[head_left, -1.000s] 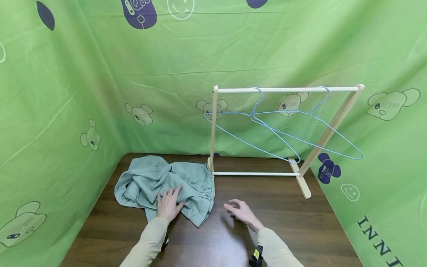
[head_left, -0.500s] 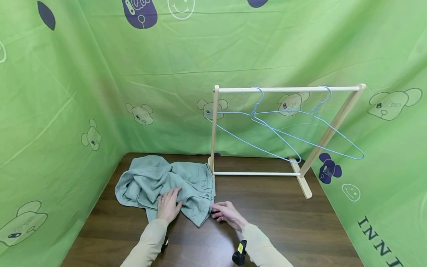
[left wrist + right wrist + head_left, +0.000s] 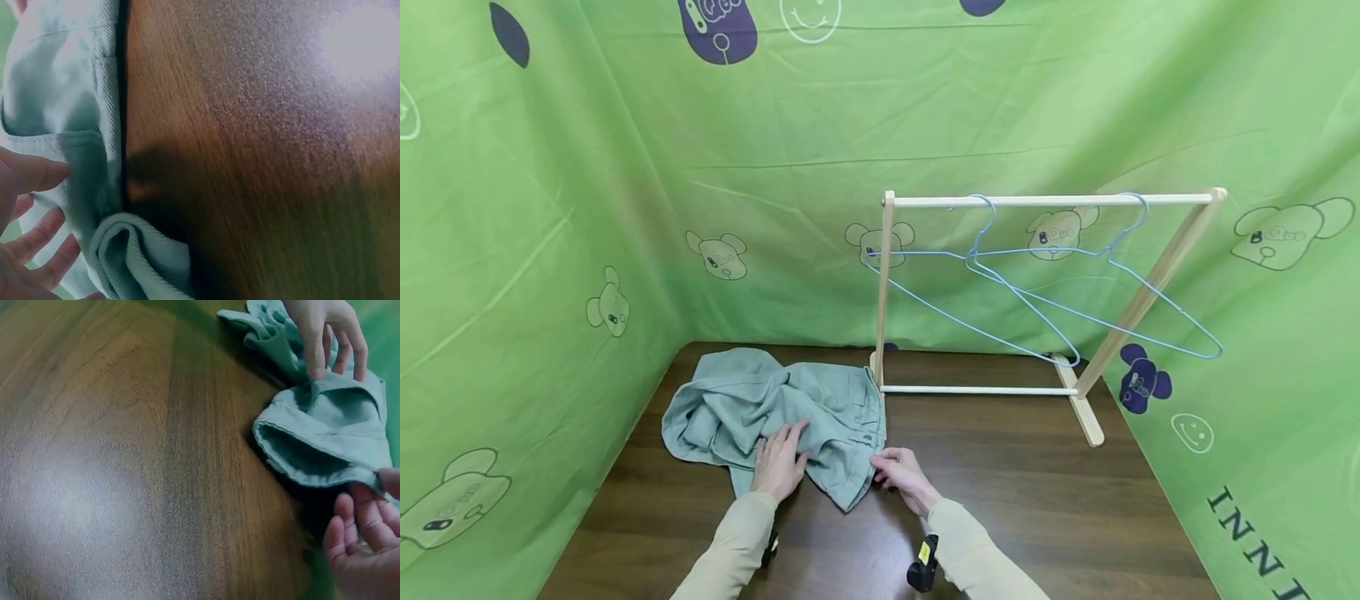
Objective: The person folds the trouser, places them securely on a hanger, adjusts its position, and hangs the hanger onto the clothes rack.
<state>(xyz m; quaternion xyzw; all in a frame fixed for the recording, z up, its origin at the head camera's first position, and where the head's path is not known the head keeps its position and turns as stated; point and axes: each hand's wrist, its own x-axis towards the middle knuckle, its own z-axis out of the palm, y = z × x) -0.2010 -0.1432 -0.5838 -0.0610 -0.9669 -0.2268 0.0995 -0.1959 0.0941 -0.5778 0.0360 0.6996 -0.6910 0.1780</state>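
A pair of pale green trousers (image 3: 737,408) lies bunched on the wooden table at the left, its waistband (image 3: 868,433) towards the rack. Spread fingers of my left hand (image 3: 779,463) rest on the cloth beside a pocket (image 3: 56,140). At the near part of the waistband, my right hand (image 3: 906,479) pinches the edge between thumb and fingers. In the right wrist view the waist opening (image 3: 306,459) gapes, and the right hand (image 3: 369,544) holds its rim. The fabric hides part of the right fingers in the head view.
A wooden rack (image 3: 1165,275) with white rods stands at the back right, its left post touching or close to the trousers. Two blue wire hangers (image 3: 985,329) hang on its top rod. Green printed cloth (image 3: 775,133) encloses the table (image 3: 1000,517).
My right hand has moved left from above the bare table to the trousers' waistband and taken hold of its edge. The left hand has stayed on the cloth.
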